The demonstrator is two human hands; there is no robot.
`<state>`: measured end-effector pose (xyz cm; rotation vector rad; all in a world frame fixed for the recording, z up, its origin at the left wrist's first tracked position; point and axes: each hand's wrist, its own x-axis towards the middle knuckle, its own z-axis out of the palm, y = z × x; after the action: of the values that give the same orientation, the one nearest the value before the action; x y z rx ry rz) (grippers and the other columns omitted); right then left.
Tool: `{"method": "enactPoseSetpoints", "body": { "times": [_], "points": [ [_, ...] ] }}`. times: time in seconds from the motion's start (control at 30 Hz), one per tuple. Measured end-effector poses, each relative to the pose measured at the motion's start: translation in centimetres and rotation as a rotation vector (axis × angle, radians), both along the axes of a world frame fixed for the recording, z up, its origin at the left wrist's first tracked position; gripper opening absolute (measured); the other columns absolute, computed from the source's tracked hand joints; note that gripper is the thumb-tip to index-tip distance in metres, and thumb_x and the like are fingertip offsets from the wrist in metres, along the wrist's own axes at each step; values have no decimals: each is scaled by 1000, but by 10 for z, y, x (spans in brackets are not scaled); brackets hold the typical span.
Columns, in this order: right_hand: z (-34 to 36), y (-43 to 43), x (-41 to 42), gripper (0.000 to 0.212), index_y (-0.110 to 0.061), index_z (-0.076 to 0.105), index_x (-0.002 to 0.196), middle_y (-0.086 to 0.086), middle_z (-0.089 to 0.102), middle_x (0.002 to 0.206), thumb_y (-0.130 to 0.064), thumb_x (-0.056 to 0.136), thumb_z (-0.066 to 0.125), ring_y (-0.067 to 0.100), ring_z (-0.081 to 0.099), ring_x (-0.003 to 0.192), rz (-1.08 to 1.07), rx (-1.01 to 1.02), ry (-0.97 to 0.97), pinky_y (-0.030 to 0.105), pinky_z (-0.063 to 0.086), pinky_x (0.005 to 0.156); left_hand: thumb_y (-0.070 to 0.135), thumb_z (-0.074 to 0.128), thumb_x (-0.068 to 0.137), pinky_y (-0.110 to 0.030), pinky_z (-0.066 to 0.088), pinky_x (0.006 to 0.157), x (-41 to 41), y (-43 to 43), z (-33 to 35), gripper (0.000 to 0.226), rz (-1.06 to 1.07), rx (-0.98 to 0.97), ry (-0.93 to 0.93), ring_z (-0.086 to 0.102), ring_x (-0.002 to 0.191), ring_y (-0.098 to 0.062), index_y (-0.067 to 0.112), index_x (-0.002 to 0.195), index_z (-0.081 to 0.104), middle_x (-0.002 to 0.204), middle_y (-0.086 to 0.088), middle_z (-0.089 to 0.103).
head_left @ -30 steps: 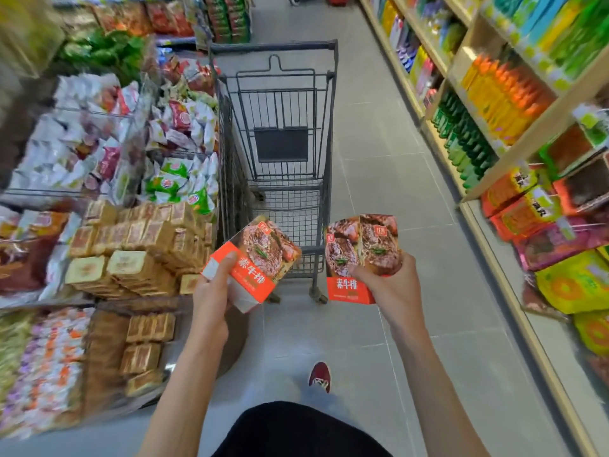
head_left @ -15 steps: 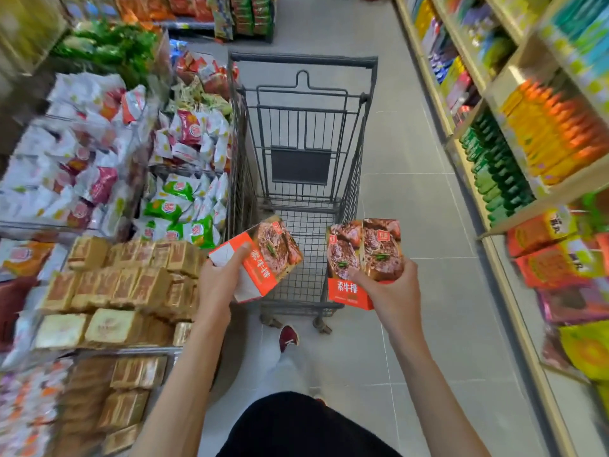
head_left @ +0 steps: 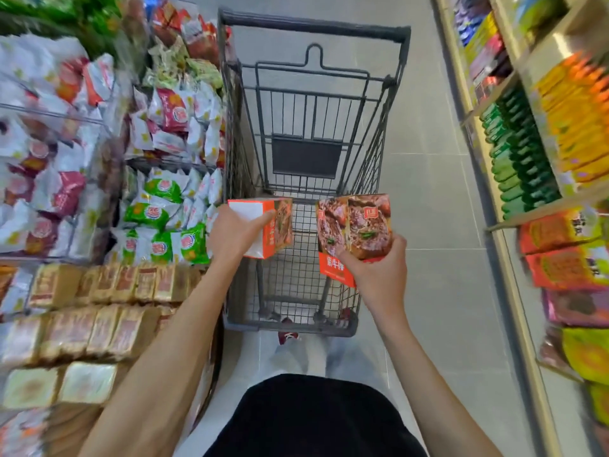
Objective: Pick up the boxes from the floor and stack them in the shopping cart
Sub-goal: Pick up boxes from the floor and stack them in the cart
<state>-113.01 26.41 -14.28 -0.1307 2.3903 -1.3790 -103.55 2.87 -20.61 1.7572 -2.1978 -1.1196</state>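
Left hand [head_left: 235, 234] grips one orange box [head_left: 263, 227], right hand [head_left: 379, 272] seemingly two boxes [head_left: 354, 232], both held over the shopping cart [head_left: 313, 28].

The shopping cart [head_left: 309, 166] stands in the aisle, straight ahead of the person. Bins of snack packets [head_left: 158, 206] lie to its left, shelves [head_left: 534, 179] to its right. Over its near end, one box [head_left: 267, 225] sits left of two boxes [head_left: 354, 229].
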Motion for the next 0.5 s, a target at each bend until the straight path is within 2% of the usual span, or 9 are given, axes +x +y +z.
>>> {"method": "enactPoseSetpoints", "body": {
  "times": [0.2, 0.33, 0.5],
  "points": [
    [-18, -25, -20, 78, -44, 40, 119, -18, 55, 116, -53, 58, 88, 1, 57, 109, -7, -21, 19, 36, 55, 91, 84, 69, 57, -42, 49, 86, -49, -31, -25, 109, -74, -47, -248, 61, 114, -36, 1, 124, 49, 122, -18, 63],
    [-35, -40, -57, 84, -39, 40, 127, -18, 53, 121, -47, 61, 90, 3, 55, 113, 45, 17, -40, 29, 51, 94, 84, 71, 56, -43, 49, 90, -93, -55, -49, 111, -72, 24, -346, 60, 118, -36, 2, 127, 47, 127, -18, 61],
    [-55, -68, -85, 90, -35, 40, 131, -15, 54, 122, -52, 57, 89, 7, 56, 114, 97, 57, -100, 36, 53, 96, 81, 72, 58, -42, 49, 89, -126, -85, -79, 110, -74, 46, -402, 60, 117, -35, 1, 128, 45, 127, -17, 61]
  ]
}}
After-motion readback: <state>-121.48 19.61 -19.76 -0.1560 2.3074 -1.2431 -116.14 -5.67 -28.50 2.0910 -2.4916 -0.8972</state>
